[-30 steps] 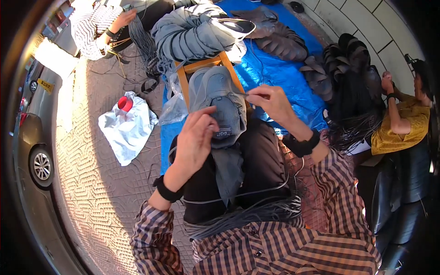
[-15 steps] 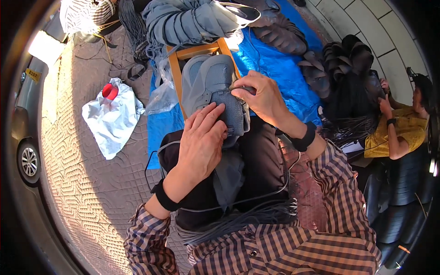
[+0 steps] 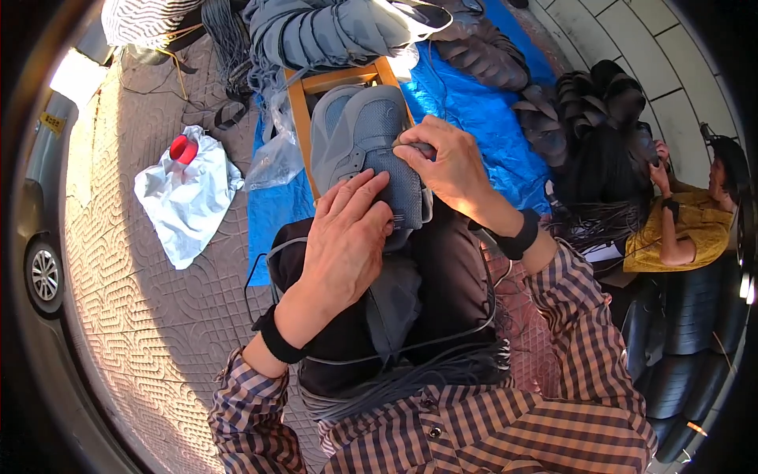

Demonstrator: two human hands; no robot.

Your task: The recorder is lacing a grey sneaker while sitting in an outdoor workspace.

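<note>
Fingers of the left hand (image 3: 347, 245) lie flat, spread open on a grey mesh shoe upper (image 3: 371, 150); the right hand (image 3: 442, 162) pinches its upper edge.

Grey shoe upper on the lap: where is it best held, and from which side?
Probably at the near end of the grey shoe upper, from the person's own side. It lies flat along the lap, far end over the wooden stool. The left hand already presses its near part; the right hand pinches its right edge.
</note>
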